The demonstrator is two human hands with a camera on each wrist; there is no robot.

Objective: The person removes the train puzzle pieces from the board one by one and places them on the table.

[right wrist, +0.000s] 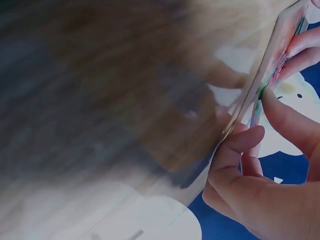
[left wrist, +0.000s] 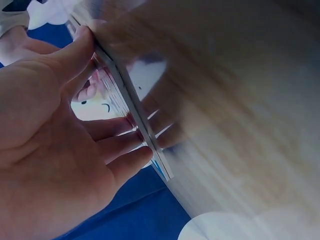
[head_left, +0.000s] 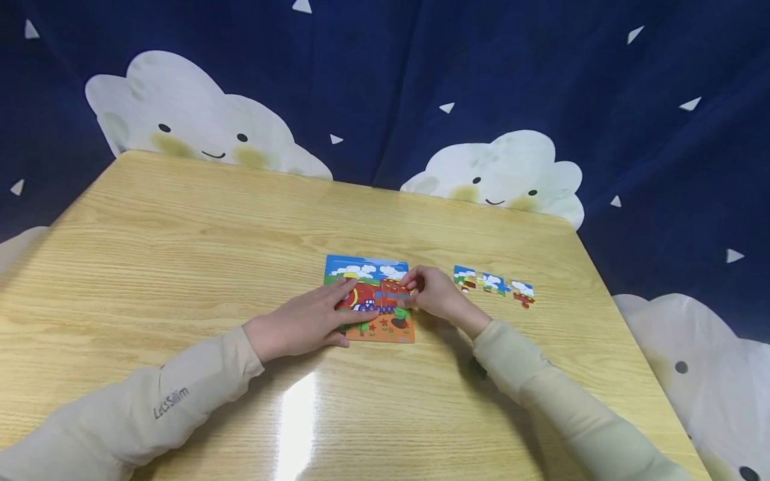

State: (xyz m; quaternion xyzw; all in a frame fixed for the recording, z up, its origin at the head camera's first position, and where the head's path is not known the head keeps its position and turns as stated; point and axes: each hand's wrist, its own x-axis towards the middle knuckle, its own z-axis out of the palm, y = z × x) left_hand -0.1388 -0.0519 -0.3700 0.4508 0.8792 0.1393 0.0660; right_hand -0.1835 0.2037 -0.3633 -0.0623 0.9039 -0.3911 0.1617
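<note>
A jigsaw puzzle (head_left: 376, 329) with a red train, blue sky and orange ground lies in its flat tray on the table. My left hand (head_left: 307, 319) rests over its left side, fingers stretched across the train and thumb near the bottom edge. In the left wrist view, the fingertips (left wrist: 145, 154) meet the tray's edge (left wrist: 127, 92). At the puzzle's right edge, my right hand (head_left: 438, 292) has thumb and forefinger bent about a red train puzzle piece (head_left: 394, 287), partly hidden by the fingers. The right wrist view shows the thumb (right wrist: 280, 112) against the picture side.
Several loose puzzle pieces (head_left: 493, 284) lie to the right of my right hand. Beneath everything is a wooden table (head_left: 198, 234). A dark blue cloth (head_left: 373, 80) with printed clouds hangs behind the table's far edge. A small dark thing (head_left: 477, 367) shows beside the right sleeve.
</note>
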